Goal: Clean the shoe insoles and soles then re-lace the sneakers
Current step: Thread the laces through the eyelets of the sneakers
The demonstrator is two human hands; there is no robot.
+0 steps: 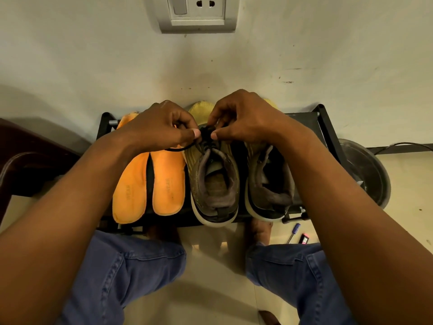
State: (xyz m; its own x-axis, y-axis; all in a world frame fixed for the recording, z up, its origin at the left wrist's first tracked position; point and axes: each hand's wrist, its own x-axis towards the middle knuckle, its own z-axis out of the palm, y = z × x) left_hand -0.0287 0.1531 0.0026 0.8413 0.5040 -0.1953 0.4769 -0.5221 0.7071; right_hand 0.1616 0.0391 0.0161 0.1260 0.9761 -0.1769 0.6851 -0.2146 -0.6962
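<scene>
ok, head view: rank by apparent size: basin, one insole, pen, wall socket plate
1. basin, partly cut off by the arm
2. insole and socket plate look alike; plate farther, cropped, so unranked
3. pen

Both your forearms reach forward and converge at centre. Your left hand is knuckles-up, fingers curled, thumb and forefinger pinching. Your right hand mirrors it, thumb tip nearly meeting the left thumb. What each pinch contains is small and dark, apparently a cord.
</scene>
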